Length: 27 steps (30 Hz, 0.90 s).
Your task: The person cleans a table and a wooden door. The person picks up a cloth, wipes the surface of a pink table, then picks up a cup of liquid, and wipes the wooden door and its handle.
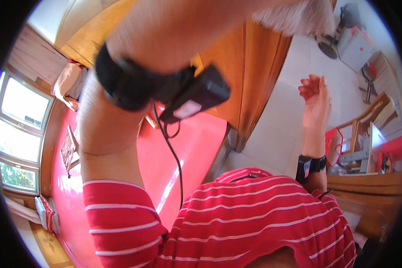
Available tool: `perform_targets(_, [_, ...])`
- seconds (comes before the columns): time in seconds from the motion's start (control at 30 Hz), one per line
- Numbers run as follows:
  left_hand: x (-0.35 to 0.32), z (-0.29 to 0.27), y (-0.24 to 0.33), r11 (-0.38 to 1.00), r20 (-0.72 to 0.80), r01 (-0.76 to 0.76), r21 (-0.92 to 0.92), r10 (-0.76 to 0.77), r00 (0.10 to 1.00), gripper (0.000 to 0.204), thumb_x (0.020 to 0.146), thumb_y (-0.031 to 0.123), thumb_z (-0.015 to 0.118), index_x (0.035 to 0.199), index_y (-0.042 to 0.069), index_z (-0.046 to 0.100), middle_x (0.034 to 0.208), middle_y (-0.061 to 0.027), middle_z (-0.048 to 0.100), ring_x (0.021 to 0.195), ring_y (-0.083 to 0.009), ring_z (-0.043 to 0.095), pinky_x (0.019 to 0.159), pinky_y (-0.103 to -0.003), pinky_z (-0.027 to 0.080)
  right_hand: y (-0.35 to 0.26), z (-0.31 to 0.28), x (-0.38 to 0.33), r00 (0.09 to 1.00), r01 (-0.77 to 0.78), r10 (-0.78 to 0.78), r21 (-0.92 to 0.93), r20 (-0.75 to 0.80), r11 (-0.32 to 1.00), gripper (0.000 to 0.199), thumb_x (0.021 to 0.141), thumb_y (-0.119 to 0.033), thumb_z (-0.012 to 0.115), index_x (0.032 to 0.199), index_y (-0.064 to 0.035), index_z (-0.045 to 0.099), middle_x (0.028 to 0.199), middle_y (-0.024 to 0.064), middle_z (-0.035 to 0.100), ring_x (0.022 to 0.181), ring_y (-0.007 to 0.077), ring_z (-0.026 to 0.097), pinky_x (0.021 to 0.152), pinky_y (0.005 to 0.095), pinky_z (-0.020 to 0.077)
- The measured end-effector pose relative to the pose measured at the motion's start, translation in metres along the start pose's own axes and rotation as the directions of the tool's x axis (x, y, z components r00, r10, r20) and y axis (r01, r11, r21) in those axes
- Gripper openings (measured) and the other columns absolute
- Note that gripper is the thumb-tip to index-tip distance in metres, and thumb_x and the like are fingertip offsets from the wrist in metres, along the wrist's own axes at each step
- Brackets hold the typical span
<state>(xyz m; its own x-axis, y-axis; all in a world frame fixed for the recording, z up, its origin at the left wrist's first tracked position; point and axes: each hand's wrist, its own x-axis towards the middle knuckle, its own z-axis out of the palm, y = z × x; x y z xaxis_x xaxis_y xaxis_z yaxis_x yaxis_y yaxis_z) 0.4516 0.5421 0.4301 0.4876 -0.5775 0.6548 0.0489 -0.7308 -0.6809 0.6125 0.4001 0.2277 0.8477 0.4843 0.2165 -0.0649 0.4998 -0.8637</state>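
Note:
My left arm [165, 35] is raised and bent across the top of the view, blurred by motion. A pale grey, fluffy cloth [297, 18] hangs at the end of this arm, in my left hand, whose fingers are beyond the upper edge. Beneath the arm and cloth stands a brown wooden panel [263, 76], like the side of a piece of furniture. My right hand [316, 100] is held up at the right with its fingers loosely bent and apart, holding nothing. Each wrist wears a black strap, the left one with a black box [205, 94] and cable.
A glossy pink-red surface [201, 138] spreads below my left arm. Windows [22, 120] are at the far left. Pale floor tiles [272, 120] lie beyond the wooden panel. To the right are a wooden chair [366, 118], a red bag [332, 145] and a white box [356, 49].

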Motion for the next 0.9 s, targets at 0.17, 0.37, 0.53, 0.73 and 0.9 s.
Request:
perform_targets(0.17, [-0.067,0.042,0.078,1.000,0.016,0.010,-0.019,-0.010,1.000,0.032,0.066,0.024,0.060,0.092,0.007,0.059,0.101,-0.0096,0.057,0.097,-0.0268,0.053,0.083,-0.039,0.043,0.014,-0.009,-0.005,0.998,-0.056,0.057,-0.050,0.003,0.997,0.033,0.089,-0.030,0.048,0.093,0.0005,0.058,0.077,0.0095,0.060,0.067,0.0150,0.055,0.065,0.0267,0.0439])
perform_targets(0.37, [-0.143,0.064,0.170,0.488,0.758,0.790,-0.373,-0.331,0.562,0.028,0.072,0.019,0.057,0.096,0.006,0.058,0.090,-0.0116,0.060,0.077,-0.0277,0.059,0.069,-0.035,0.050,0.050,-0.015,-0.032,0.978,-0.199,0.205,-0.138,0.027,0.970,0.029,0.088,-0.031,0.051,0.091,-0.0043,0.060,0.077,0.0055,0.062,0.067,0.0123,0.057,0.060,0.0235,0.0429])
perform_targets(0.53, [-0.204,0.066,0.217,0.333,0.964,0.911,-0.244,-0.021,0.266,0.031,0.076,0.021,0.056,0.102,0.004,0.055,0.091,-0.0123,0.060,0.078,-0.0251,0.060,0.066,-0.032,0.049,0.082,-0.013,-0.059,0.939,-0.296,0.329,-0.247,0.104,0.923,0.029,0.088,-0.032,0.051,0.090,-0.0047,0.060,0.077,0.0059,0.062,0.066,0.0126,0.057,0.060,0.0231,0.0423])
perform_targets(0.73, [-0.274,0.078,0.283,-0.428,0.897,0.789,-0.441,-0.225,0.380,0.020,0.082,0.012,0.048,0.099,0.004,0.055,0.103,-0.0108,0.054,0.097,-0.0228,0.052,0.082,-0.032,0.043,0.085,-0.013,-0.064,0.911,-0.356,0.398,-0.287,0.105,0.889,0.036,0.089,-0.035,0.046,0.094,-0.0013,0.058,0.081,0.0082,0.062,0.068,0.0141,0.056,0.063,0.0250,0.0437])
perform_targets(0.9, [-0.305,0.084,0.322,0.546,0.522,0.713,-0.441,-0.490,0.698,0.033,0.065,0.014,0.057,0.098,0.009,0.058,0.106,-0.0112,0.052,0.105,-0.0282,0.047,0.095,-0.043,0.031,0.074,0.013,-0.056,0.951,-0.160,0.206,-0.202,0.232,0.966,0.026,0.089,-0.026,0.047,0.096,-0.0023,0.056,0.083,0.0059,0.060,0.070,0.0133,0.056,0.064,0.0249,0.0430])
